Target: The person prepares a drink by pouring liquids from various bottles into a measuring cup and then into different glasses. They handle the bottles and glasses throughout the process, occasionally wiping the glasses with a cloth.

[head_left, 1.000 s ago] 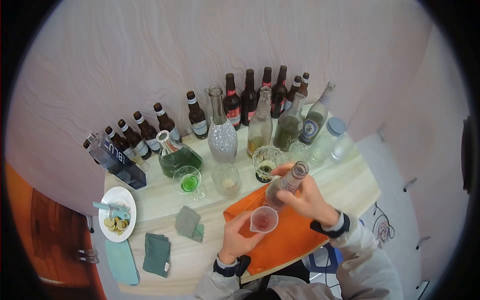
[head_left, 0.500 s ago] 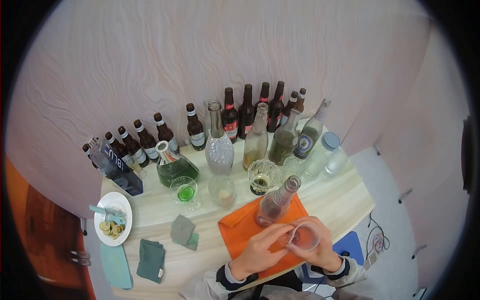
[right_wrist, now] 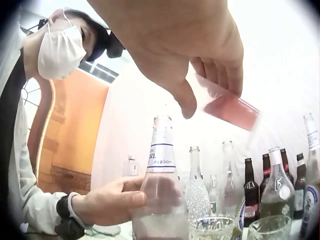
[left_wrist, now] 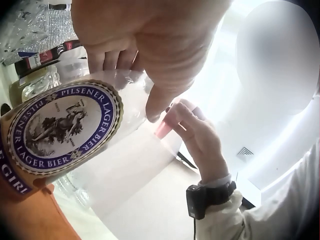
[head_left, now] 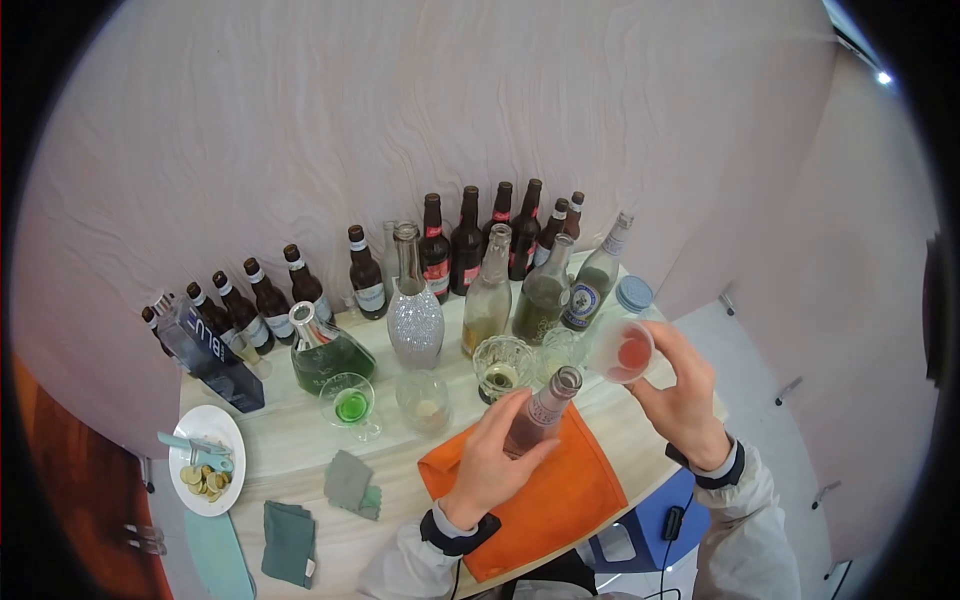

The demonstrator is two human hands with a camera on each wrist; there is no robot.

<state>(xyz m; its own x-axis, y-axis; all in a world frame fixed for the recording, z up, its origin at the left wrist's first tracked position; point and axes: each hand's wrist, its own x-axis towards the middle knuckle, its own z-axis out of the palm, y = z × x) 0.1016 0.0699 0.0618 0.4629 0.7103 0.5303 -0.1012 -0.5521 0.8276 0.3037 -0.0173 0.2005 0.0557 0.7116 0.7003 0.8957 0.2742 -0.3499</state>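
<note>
My left hand (head_left: 492, 470) curls round a clear glass bottle (head_left: 538, 415) that stands on the orange cloth (head_left: 560, 500). In the left wrist view the bottle's label (left_wrist: 65, 127) reads "Pilsener Lager Bier". My right hand (head_left: 685, 392) grips a small clear plastic cup (head_left: 612, 352) up to the right of the bottle. Red liquid lies in the cup, which is tilted; the right wrist view shows the liquid (right_wrist: 232, 111) above and to the right of the bottle's neck (right_wrist: 162, 145).
Behind stand a cut-glass goblet (head_left: 503, 370), a sparkling silver bottle (head_left: 415, 325), a green flask (head_left: 330, 352) and several brown bottles. A glass with green liquid (head_left: 350, 405), folded cloths (head_left: 289, 540) and a white plate (head_left: 228, 487) are on the left. A blue stool (head_left: 655, 530) is below.
The cup has gone from both hands into my right hand alone and moved up and right. My left hand has let go of the cup and taken hold of the standing bottle.
</note>
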